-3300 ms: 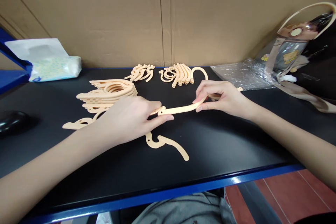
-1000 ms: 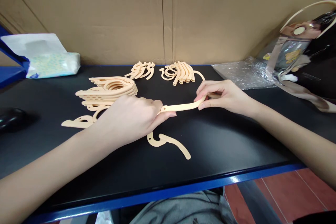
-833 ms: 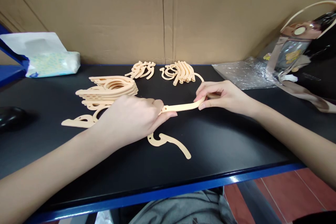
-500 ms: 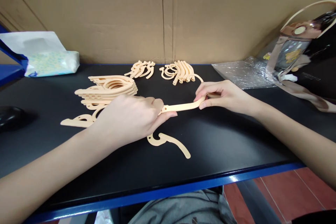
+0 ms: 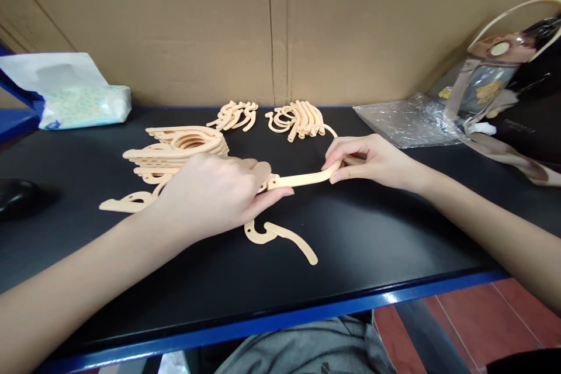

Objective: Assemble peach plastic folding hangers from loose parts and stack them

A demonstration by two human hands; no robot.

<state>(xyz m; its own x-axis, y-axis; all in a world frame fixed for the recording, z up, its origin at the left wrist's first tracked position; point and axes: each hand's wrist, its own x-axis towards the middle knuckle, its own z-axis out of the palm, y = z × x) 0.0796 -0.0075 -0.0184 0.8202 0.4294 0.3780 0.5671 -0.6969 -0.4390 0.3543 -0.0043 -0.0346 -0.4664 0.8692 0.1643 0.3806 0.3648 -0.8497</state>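
Note:
A beige plastic hanger arm (image 5: pixel 302 179) is stretched between my two hands, just above the black table. My left hand (image 5: pixel 214 190) is closed around its left end, where a small hole and part of another beige piece show; the fingers hide the rest. With thumb and fingers my right hand (image 5: pixel 370 160) pinches the curved right end. Below my left hand lie a hook-shaped piece (image 5: pixel 260 236) and a slim curved piece (image 5: pixel 298 242), touching each other. Folded hangers (image 5: pixel 188 146) are stacked beyond my left wrist, and another folded hanger (image 5: pixel 125 203) lies in front of them.
Two piles of beige parts, a smaller one (image 5: pixel 234 115) and a larger one (image 5: pixel 302 120), lie near the cardboard wall (image 5: pixel 175 29). A tissue pack (image 5: pixel 85 105) and a black mouse (image 5: pixel 17 198) are leftward. Rightward are a clear plastic bag (image 5: pixel 403 123) and a strapped bottle (image 5: pixel 486 82).
My left hand has shifted very slightly, and a little more of the beige piece at the arm's left end shows. Both hands keep their hold.

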